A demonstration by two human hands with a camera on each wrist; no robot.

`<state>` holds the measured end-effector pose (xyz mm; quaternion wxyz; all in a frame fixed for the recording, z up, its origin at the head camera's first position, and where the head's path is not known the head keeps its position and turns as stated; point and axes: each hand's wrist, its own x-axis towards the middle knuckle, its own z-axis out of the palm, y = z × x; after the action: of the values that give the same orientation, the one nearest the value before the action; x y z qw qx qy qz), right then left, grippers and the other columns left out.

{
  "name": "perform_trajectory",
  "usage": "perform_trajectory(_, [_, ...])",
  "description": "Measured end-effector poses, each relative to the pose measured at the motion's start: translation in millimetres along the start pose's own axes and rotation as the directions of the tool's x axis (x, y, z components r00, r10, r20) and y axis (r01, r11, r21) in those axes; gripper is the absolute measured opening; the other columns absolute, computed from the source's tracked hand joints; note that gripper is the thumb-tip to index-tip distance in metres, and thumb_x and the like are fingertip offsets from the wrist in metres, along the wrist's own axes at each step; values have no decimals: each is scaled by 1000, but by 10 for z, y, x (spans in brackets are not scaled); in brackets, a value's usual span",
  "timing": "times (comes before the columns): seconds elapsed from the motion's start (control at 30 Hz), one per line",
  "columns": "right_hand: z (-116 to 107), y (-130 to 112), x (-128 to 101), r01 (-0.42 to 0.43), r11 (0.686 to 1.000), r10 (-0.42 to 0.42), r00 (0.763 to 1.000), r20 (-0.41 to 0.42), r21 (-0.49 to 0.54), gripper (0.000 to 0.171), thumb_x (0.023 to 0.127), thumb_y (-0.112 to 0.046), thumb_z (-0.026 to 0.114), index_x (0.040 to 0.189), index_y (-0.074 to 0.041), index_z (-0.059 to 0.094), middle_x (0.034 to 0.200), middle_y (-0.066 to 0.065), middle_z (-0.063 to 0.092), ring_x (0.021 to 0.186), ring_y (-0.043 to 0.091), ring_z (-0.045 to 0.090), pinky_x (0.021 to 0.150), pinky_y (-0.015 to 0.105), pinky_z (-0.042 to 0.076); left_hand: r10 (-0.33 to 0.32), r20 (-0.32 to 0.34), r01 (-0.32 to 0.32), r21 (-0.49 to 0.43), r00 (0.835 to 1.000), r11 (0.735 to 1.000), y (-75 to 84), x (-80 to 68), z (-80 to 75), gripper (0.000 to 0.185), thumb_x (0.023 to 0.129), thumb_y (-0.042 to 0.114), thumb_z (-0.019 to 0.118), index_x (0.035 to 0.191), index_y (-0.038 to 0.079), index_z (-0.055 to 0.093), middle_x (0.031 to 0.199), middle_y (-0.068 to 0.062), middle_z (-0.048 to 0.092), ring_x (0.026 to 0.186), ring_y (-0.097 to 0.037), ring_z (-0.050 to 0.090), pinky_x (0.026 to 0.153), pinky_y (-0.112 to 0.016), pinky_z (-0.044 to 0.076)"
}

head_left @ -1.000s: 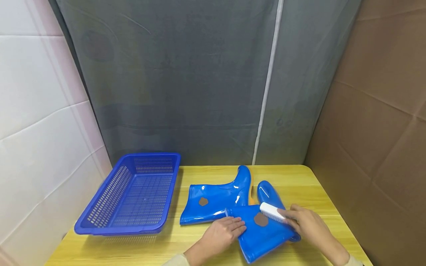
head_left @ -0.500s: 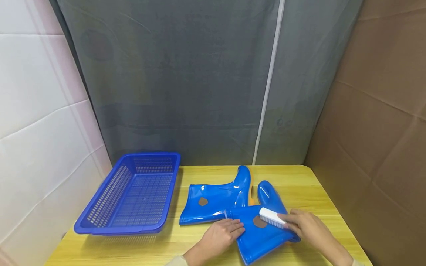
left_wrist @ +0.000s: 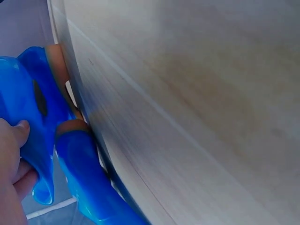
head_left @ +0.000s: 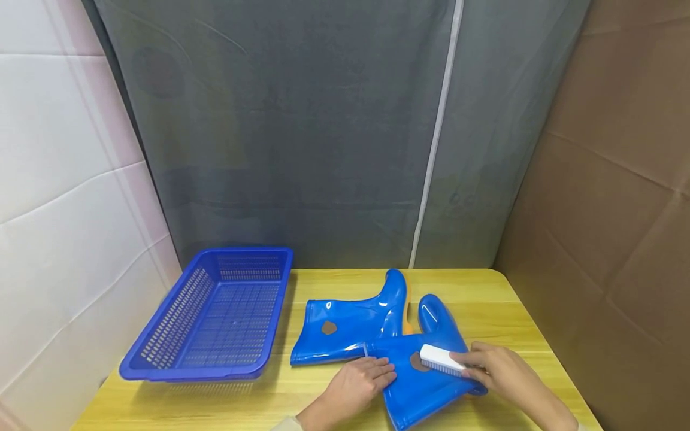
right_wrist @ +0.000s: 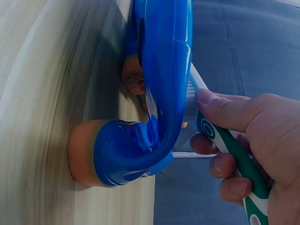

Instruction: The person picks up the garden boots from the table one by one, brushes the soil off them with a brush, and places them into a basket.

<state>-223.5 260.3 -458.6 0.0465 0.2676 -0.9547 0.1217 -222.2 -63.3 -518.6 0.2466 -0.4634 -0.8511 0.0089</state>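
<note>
A blue rubber boot [head_left: 401, 398] lies on its side, a brown patch [head_left: 417, 362] on its shaft. My left hand [head_left: 356, 383] holds the shaft at its opening, fingers on top; in the left wrist view, that hand [left_wrist: 9, 164] grips the rim. My right hand [head_left: 504, 371] grips a scrubbing brush [head_left: 439, 357], whose bristles touch the shaft at the patch's right edge and partly hide it. In the right wrist view, thumb and fingers wrap the brush's green and white handle [right_wrist: 239, 157]. The second boot [head_left: 350, 326], also bearing a brown patch, lies behind.
A blue plastic basket [head_left: 196, 372] with perforated walls stands on the left of the wooden table [head_left: 480, 284]. A dark grey curtain [head_left: 302, 131] closes off the back. White cloth [head_left: 70, 209] hangs at left, brown cloth [head_left: 604, 179] at right.
The brush has shifted slightly downward and left across the boot's shaft, now covering part of the brown patch. My left hand stays nearly still on the boot; basket and second boot have not moved.
</note>
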Motion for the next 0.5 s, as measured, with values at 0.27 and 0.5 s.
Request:
perform_trajectory(0.27, [-51,16,-26,14,1000,-17,996,-92,-27,32,84,-24,77,115,-32,75,81,-19,57,64,-7,39,55,13,35,0,-27,0,14,1000,1000,10,-2,23,28,91,22,71,118,23,73,118,8,74,113,-5,68,97,-22,55])
perform_trajectory(0.5, [-33,24,20,-29,995,5,967,-254,-92,37,82,-19,79,116,-33,73,83,-18,60,64,-7,40,54,12,40,-6,-13,6,18,1000,1000,10,-2,5,28,92,22,70,120,24,72,119,9,73,114,-5,68,98,-22,55])
